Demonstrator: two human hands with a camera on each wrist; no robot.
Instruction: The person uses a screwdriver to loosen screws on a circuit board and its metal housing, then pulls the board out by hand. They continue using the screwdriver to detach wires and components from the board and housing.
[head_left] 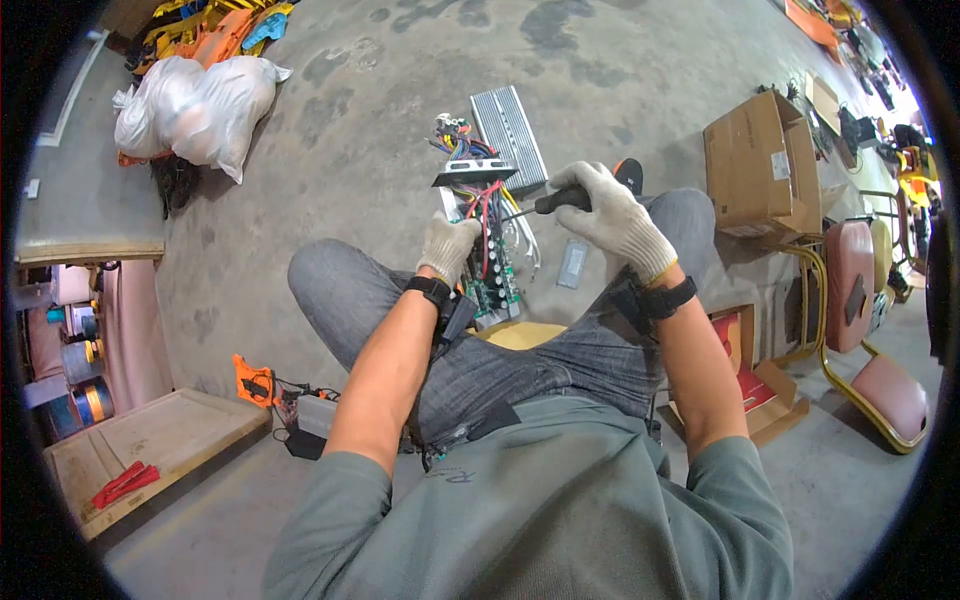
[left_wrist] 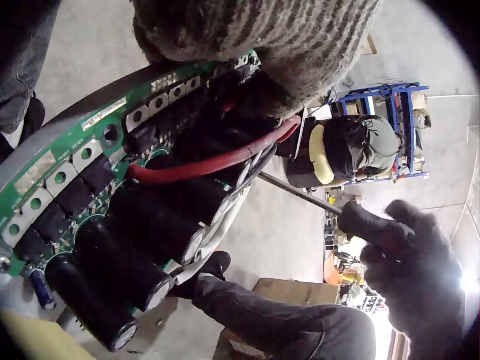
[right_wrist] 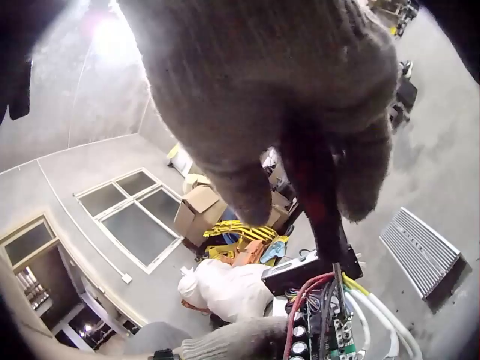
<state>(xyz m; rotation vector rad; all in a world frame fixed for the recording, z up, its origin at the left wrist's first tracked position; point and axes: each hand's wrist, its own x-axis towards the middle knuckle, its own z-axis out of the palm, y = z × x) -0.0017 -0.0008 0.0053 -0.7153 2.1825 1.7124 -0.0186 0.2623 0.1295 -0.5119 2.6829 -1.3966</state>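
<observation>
A green circuit board (left_wrist: 82, 161) lined with black cylindrical capacitors (left_wrist: 112, 262) lies between the person's legs. The gloved left hand (head_left: 449, 246) grips the board near its far end, its fingertips partly hidden among parts and wires. In the gloved right hand (head_left: 612, 215) is a screwdriver (head_left: 560, 200), held by its dark handle, with the shaft slanting toward the wires over the board. A thick red wire (left_wrist: 202, 165) arches across the capacitors; white wires (right_wrist: 382, 315) hang at one side. Beyond the left hand, an end panel (head_left: 475, 172) carries a bundle of coloured wires (head_left: 462, 140).
A ribbed metal cover (head_left: 508, 135) lies on the floor past the board, and a small grey rectangular piece (head_left: 572, 264) lies to its right. A cardboard box (head_left: 750, 165) and chairs (head_left: 850, 285) stand at right. White sacks (head_left: 200, 115) sit at far left.
</observation>
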